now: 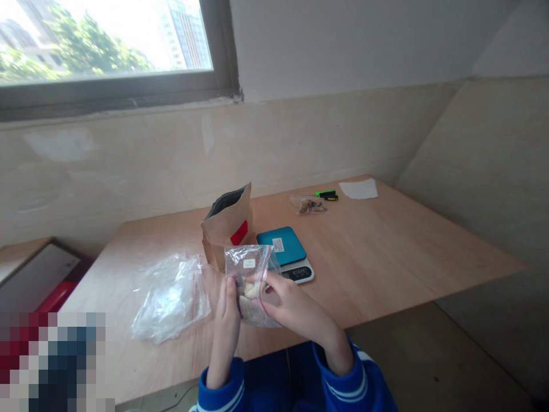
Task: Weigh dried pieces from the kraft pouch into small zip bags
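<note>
Between my hands, above the near table edge, is a clear zip-lock bag [251,263] with a red seal line and a small white label. Pale, irregular pieces lie inside it; their kind I cannot make out. My left hand [227,312] grips the bag's left side. On the right, my right hand [286,300] is closed on the red-lined edge, its fingers partly hidden by the plastic. Just behind the bag sits a kitchen scale [288,243] with a blue top and dark display panel. A brown paper pouch [223,232] with a red label stands open beside the scale.
A pile of clear zip-lock bags [171,300] lies at the table's left. Farther back are a small bag of brown pieces [309,206], a green-and-black pen-like item [326,195] and a white sheet [359,189]. The wooden table [386,246] meets the wall behind.
</note>
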Demonstrator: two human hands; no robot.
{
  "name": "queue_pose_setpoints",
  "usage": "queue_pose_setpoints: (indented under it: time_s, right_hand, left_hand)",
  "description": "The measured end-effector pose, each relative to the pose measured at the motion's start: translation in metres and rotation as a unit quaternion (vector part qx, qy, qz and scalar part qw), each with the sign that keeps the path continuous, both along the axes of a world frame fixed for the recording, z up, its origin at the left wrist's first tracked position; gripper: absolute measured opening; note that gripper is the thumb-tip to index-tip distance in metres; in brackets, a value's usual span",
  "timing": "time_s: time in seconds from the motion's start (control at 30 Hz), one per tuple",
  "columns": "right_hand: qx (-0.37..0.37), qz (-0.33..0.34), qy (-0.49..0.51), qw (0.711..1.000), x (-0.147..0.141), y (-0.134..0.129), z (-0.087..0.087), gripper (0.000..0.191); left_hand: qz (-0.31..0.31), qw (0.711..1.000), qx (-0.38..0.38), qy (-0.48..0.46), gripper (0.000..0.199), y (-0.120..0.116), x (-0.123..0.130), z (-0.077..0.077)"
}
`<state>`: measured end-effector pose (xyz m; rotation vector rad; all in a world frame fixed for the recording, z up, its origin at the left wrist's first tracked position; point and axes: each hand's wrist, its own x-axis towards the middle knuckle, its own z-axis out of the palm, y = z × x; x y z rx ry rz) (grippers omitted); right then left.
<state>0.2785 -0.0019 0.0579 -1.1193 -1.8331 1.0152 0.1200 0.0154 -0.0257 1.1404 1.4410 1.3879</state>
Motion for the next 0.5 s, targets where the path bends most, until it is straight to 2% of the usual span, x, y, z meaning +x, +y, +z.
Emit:
queue_pose_setpoints:
  time_s: [0.1,0.37,0.5]
  right_hand:
    - [0.007,-0.005,0.001,1.000,0.001,0.000,-0.001,0.027]
    - [0.004,-0.023,0.022,0.999,0.010,-0.003,0.004,0.026]
    - [0.018,-0.048,0.032,0.998,0.015,-0.006,0.008,0.030]
  left_hand:
    - [0.008,1.000,-0.020,0.014,0.048,0.000,-0.001,0.001]
    - [-0.044,0.999,-0.019,-0.017,0.041,0.000,0.006,0.013]
    - [-0.017,0.999,-0.027,-0.027,0.039,0.000,0.005,0.007]
